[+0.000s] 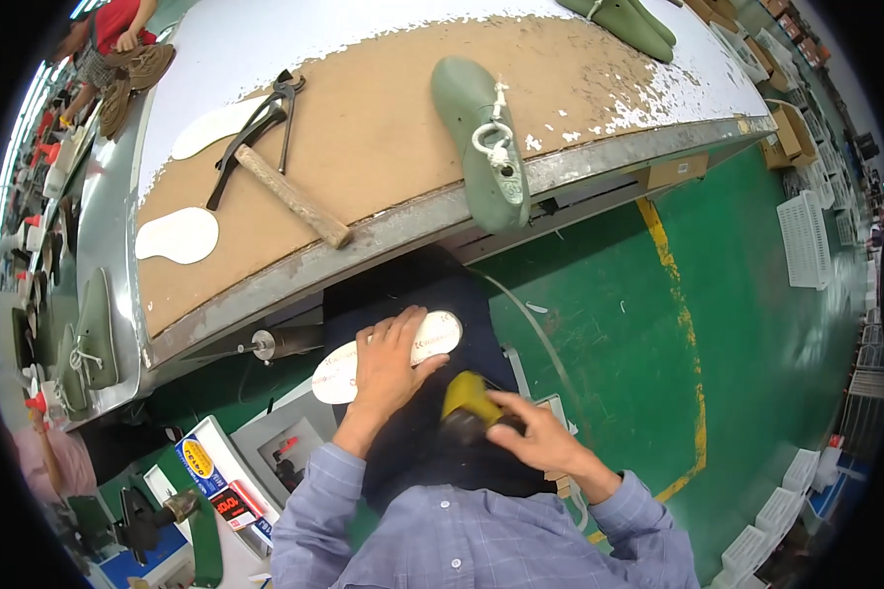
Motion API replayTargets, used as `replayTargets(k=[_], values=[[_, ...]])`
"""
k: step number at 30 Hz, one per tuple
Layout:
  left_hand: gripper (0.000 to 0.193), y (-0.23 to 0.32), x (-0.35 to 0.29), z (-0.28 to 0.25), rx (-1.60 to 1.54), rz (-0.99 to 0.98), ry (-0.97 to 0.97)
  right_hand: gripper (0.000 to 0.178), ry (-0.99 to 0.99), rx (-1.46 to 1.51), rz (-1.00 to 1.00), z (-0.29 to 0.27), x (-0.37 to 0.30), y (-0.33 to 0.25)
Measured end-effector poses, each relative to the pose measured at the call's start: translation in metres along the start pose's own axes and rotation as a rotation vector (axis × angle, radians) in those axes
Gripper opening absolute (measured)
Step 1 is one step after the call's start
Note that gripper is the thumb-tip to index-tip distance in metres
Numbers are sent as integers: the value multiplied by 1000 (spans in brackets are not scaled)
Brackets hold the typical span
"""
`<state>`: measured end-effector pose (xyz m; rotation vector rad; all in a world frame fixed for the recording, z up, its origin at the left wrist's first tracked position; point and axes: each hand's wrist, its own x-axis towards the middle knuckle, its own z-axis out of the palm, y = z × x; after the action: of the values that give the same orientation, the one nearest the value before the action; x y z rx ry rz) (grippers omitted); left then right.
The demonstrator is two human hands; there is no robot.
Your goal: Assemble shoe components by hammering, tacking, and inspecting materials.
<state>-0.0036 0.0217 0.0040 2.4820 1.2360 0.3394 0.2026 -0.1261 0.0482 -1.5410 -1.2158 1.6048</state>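
Two hands are busy just in front of the bench (383, 118), and here's the murky bit: the yellow-and-black tool (468, 397) is a smear of blur, its exact kind hard to make out. The right hand (540, 439) has it grasped, fingers wrapped at its side, well apart from the bench's near edge. The left hand (387, 365) lies flat, unclenched, over the white insole (436, 337), covering its middle; the insole rests on the dark cloth (467, 294) over the lap, just in front of the bench.

Up on the bench, the hammer (295, 198) crosses the pincers (286, 86), hiding part of one white piece (206, 130); another white piece (179, 236) shows whole, toward the bench's left end. A green last (467, 108) juts over the bench's near edge. At the bench's far side, a pair of lasts (634, 29) is cut off by the picture's top. Left of the bench, a red-clad co-worker (118, 20) is cropped too, beside brown boots (150, 67). Right of it stands a white basket (803, 240).
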Motion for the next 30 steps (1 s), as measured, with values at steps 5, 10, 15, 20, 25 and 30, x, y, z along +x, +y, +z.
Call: replayTargets(k=[5, 10, 15, 20, 25, 30], values=[[68, 1, 6, -1, -4, 6, 13, 70, 103, 429, 12, -29, -9, 4], [69, 11, 5, 9, 37, 17, 74, 89, 254, 233, -34, -15, -3, 7], [72, 15, 3, 9, 69, 18, 99, 95, 206, 3, -223, 1, 19, -16], [68, 8, 0, 14, 71, 36, 105, 89, 100, -131, -150, 14, 32, -22], [77, 3, -1, 12, 98, 63, 113, 84, 93, -169, -114, 23, 32, -26], [73, -24, -36, -11, 53, -74, 28, 80, -4, -206, -128, 32, 46, -31]])
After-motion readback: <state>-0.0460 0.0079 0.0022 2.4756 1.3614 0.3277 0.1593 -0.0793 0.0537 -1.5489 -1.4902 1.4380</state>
